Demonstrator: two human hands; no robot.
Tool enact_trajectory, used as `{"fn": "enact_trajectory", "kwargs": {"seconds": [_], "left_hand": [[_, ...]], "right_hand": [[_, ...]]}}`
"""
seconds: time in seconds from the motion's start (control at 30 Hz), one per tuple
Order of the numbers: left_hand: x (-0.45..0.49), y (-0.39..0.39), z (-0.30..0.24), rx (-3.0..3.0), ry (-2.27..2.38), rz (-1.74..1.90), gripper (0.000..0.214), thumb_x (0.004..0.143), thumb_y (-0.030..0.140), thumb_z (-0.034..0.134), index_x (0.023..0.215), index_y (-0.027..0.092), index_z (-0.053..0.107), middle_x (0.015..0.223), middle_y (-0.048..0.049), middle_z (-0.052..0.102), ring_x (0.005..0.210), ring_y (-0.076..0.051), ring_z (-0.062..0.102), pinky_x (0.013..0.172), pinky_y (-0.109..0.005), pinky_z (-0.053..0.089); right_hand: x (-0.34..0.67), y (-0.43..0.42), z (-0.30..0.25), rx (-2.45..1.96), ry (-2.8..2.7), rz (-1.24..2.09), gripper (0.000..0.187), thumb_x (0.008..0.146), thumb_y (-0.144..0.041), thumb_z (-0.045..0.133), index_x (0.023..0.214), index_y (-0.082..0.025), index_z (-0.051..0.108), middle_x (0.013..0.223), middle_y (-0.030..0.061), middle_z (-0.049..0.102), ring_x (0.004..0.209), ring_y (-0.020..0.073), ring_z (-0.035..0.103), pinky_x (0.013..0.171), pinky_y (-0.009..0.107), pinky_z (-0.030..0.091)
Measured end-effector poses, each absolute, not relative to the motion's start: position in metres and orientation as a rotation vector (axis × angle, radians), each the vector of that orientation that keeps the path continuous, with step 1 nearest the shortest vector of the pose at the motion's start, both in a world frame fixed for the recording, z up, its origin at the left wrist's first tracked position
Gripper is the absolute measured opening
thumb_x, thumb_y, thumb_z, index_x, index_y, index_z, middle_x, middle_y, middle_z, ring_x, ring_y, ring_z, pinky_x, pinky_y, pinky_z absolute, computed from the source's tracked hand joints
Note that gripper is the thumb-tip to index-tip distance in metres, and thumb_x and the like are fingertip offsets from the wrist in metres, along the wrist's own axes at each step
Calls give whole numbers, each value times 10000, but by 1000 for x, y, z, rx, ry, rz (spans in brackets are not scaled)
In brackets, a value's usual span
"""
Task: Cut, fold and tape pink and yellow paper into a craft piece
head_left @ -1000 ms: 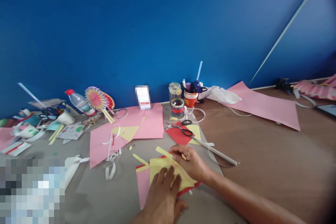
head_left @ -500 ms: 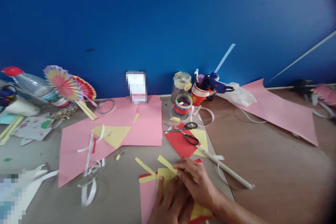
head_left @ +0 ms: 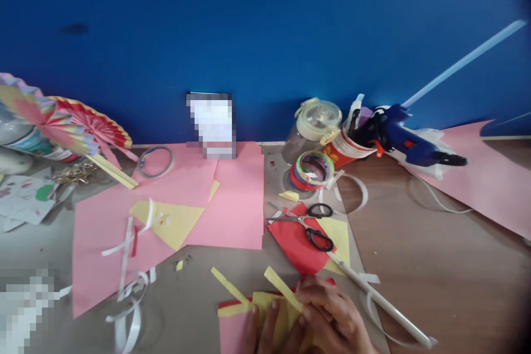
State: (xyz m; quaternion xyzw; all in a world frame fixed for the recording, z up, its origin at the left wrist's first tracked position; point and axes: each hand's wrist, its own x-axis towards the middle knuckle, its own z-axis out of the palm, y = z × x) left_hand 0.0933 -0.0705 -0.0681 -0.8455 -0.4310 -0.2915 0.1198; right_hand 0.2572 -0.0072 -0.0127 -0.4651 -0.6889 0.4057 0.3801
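Observation:
At the bottom of the head view lies a piece of layered paper: yellow paper (head_left: 265, 300) over pink paper (head_left: 230, 332), with a red edge (head_left: 233, 305) showing. My left hand (head_left: 269, 334) rests on the yellow paper with its fingers spread flat; the rest of it is cut off by the frame. Beside it my right hand (head_left: 334, 310) is closed, thumb and fingertips pinching a narrow yellow paper strip (head_left: 280, 283) at its lower end. Another yellow strip (head_left: 228, 284) sticks up from the left side of the paper.
Black-handled scissors (head_left: 307, 224) lie on red paper (head_left: 296, 257), near a white stick (head_left: 381, 298). Behind stand tape rolls (head_left: 311, 171), a jar (head_left: 311, 124), a paper cup (head_left: 346, 149) and a blue glue gun (head_left: 406, 141). Pink sheets (head_left: 238, 204) and a folded fan (head_left: 95, 124) are at left.
The view has moved closer, and the hands and paper sit lower in it. The left hand still lies flat and the right hand still pinches at the strip.

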Motion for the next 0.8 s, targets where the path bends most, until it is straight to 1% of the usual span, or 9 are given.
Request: {"fn": "enact_trajectory", "kwargs": {"seconds": [0.1,0.2,0.27,0.37,0.4,0.47,0.57,0.67,0.8], "left_hand": [[79,-73,-67,-2640,-1138,-696,329,879,411,583,1208,428,597,1393,62,537,1342,-360,401,1142,-603,197],[67,-74,-62,-2765,-1069,-460,424,883,324,580,1298,398,529,1428,8,505,1311,-366,437,1127,-628,162],[64,-72,-57,-2809,-1024,-394,473,883,370,576,1347,365,489,1421,-33,514,1278,-369,470,1106,-614,221],[65,-69,-43,-3006,-1008,-242,610,854,600,516,1394,328,444,1410,-80,520,1183,-380,547,1016,-593,374],[66,-68,-37,-3054,-1105,-152,655,835,643,506,1404,327,431,1416,-99,511,1175,-392,551,981,-604,402],[69,-68,-23,-3139,-1236,38,716,830,653,500,1445,312,368,1436,-140,476,1227,-413,506,966,-620,410],[74,-69,-7,-3197,-1352,194,783,825,641,521,1475,256,313,1438,-171,464,1314,-401,417,1018,-616,366],[77,-71,-1,-3180,-1383,184,835,787,652,566,1452,192,360,1485,-170,399,1365,-375,353,1078,-562,328],[74,-78,-10,-3045,-1355,-75,823,788,571,623,1426,112,380,1477,-202,401,1368,-363,354,1079,-507,343]], "right_hand": [[253,-10,-20,-1191,-1733,1004,189,876,-134,513,982,-262,603,794,11,665,685,162,636,609,252,523],[249,-8,-16,-1109,-1741,952,172,875,-138,487,928,-227,624,736,17,638,647,152,603,609,261,502],[249,-6,-4,-1017,-1798,952,202,856,-131,467,905,-210,645,729,29,635,661,159,600,626,276,498],[251,-4,18,-992,-1842,1120,234,808,-111,456,829,-196,674,734,34,641,658,153,600,631,272,490],[253,-4,26,-1014,-1824,1182,234,799,-112,458,802,-195,677,735,31,642,650,147,597,631,267,485],[258,-6,36,-1053,-1779,1286,224,786,-123,470,785,-197,681,741,24,646,655,142,591,643,264,475],[267,-14,40,-1067,-1744,1465,202,762,-138,495,798,-189,687,757,19,649,677,139,581,654,254,460],[272,-23,28,-1051,-1718,1570,189,736,-147,502,771,-171,686,733,17,640,654,130,565,628,238,449],[274,-31,9,-1063,-1814,1448,227,665,-87,476,702,-181,680,695,9,629,670,137,575,674,249,467]]}}
